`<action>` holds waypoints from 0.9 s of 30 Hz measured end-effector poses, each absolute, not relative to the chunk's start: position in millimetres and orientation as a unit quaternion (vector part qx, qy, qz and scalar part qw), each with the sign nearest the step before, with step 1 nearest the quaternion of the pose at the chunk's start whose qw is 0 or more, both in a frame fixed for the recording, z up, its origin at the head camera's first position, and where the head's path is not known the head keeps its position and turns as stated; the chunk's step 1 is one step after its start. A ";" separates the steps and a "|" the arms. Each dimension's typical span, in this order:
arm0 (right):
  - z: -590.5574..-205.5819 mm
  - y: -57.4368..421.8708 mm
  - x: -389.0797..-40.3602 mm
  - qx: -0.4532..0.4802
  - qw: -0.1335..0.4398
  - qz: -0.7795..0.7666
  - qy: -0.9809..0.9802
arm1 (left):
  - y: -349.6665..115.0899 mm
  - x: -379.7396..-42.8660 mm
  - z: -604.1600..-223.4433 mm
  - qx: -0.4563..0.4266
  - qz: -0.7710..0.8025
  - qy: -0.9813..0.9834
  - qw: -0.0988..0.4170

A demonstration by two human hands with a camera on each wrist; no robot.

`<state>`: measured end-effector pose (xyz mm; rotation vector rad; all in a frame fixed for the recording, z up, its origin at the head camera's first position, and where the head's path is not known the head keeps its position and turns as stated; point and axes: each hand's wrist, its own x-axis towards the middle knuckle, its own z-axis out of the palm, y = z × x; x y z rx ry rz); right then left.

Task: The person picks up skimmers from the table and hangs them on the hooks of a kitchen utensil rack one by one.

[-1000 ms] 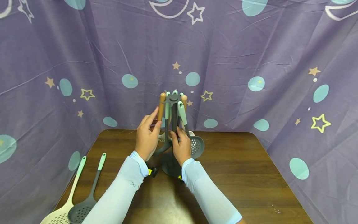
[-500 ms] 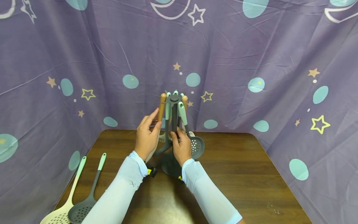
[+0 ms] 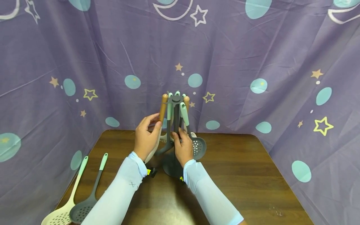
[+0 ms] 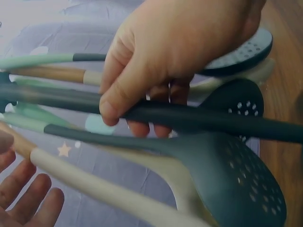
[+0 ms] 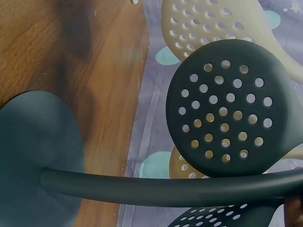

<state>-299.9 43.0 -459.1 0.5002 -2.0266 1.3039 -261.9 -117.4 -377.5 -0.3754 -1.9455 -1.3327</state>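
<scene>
A dark grey utensil stand (image 3: 176, 114) holds several hanging utensils with mint-green or wooden handles. My right hand (image 3: 183, 147) grips its pole (image 4: 213, 120) with thumb and fingers, just above the round base (image 5: 38, 156). At the stand's left side, my left hand (image 3: 147, 137) pinches the wooden handle (image 3: 163, 107) of a cream-shafted utensil between thumb and index finger; the other fingers (image 4: 42, 198) are spread loosely. The head of that utensil is mostly hidden by the left hand. A grey skimmer (image 3: 199, 147) hangs at the right, and another grey slotted head (image 4: 246, 179) hangs nearer the left hand.
On the table's left side lie a cream skimmer (image 3: 60, 215) and a grey skimmer (image 3: 83, 210), both with mint-green handle ends. The brown wooden table (image 3: 239, 175) extends to the right. A purple patterned curtain (image 3: 230, 56) surrounds it at the back and sides.
My left index finger has come down and bent more around the wooden handle, and the left hand has shifted slightly left. The right hand keeps its grip on the pole.
</scene>
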 end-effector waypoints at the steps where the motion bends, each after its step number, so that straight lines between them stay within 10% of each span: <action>1: -459.4 42.7 -299.7 0.192 0.335 0.498 -0.776 | -119.5 -261.1 -378.5 -0.144 -0.518 -0.758 0.370; 12: -459.4 42.9 -298.3 0.191 0.329 0.508 -0.773 | -161.8 -260.1 -400.1 -0.066 -0.471 -0.802 0.363; 27: -458.5 42.4 -296.5 0.184 0.318 0.513 -0.775 | -253.7 -249.4 -465.0 0.083 -0.334 -0.923 0.172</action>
